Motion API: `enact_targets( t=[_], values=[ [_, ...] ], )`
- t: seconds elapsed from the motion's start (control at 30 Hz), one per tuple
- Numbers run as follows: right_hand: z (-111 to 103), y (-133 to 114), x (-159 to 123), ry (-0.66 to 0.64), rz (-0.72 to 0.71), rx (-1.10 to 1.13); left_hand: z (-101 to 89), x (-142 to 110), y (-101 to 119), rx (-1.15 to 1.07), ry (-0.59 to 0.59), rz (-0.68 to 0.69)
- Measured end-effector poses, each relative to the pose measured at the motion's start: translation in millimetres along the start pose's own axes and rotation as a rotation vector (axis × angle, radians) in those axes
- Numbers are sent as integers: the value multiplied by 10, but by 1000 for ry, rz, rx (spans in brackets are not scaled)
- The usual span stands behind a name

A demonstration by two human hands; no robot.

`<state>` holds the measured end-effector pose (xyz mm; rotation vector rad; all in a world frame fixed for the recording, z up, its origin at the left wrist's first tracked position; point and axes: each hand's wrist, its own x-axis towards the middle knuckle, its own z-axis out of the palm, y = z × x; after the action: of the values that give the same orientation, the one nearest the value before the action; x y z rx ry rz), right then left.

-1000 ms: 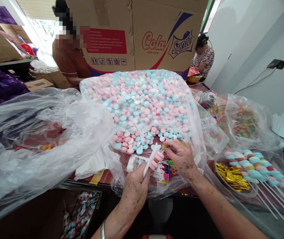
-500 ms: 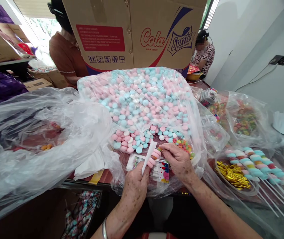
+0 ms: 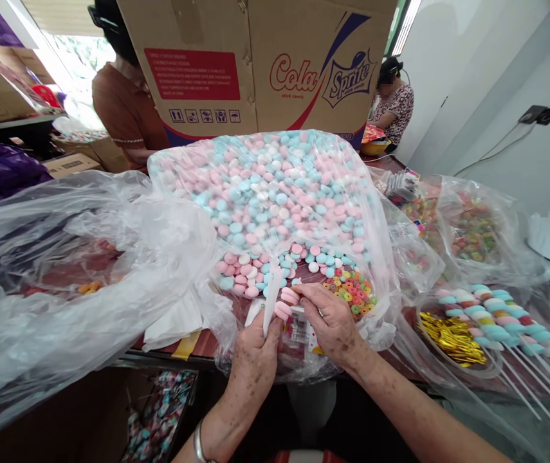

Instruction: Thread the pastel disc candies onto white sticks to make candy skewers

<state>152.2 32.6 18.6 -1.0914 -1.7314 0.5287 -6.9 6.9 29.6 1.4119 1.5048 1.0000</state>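
My left hand [image 3: 254, 359] is closed around a bundle of white sticks [image 3: 270, 299] and the lower end of a marshmallow skewer [image 3: 285, 303] with pink pieces on it. The fingertips of my right hand [image 3: 331, 323] pinch together at the skewer's upper end. Whatever lies between them is hidden. Just beyond my right hand is a pile of coloured gummy rings [image 3: 350, 290]. Pink, blue and white marshmallows [image 3: 243, 270] spill from a large clear bag [image 3: 275, 186] in front of me. Printed cards [image 3: 298, 329] lie under the hands, partly covered.
Finished-looking marshmallow skewers [image 3: 501, 318] lie at right beside a bowl of gold ties [image 3: 451, 337]. Crumpled plastic [image 3: 86, 257] spreads across the left. A big carton [image 3: 260, 71] stands behind the bag. Below left, a box holds wrapped sweets [image 3: 159, 411]. Co-workers sit beyond the carton.
My right hand has moved left from the gummy rings to the skewer's tip, uncovering the ring pile. My left hand has shifted slightly left with the sticks, which now stand more upright.
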Motion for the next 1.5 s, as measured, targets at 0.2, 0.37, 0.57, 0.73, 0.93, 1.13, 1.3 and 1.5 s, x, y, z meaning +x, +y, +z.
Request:
enact_targets(
  t=[0.2,0.37,0.57,0.73,0.93,1.13,1.3,1.5],
  values=[
    [-120,-34,132,-93,28,67,-11,52,-92,-158,-8,-113],
    [-256,67,464,-69,232,-39,-76,61,-110,-488,-16,-263],
    [0,145,787,-439,286,-637,-170,2,-51,-538,37,-294],
    [153,227,836,-458,364,-718,-154,-2,-63,-556,43,-266],
    [-138,373,760,-342,208,-502,-116,20,-64,-508,83,-241],
    [-207,406,645,-386,459,-92,-66,13,-162,-377,87,-213],
    [-113,418,642,-448,495,-148,-53,4,-225,-365,84,-195],
    [-111,291,593,-513,377,-224,-55,17,-210,-340,62,-195]
  ],
)
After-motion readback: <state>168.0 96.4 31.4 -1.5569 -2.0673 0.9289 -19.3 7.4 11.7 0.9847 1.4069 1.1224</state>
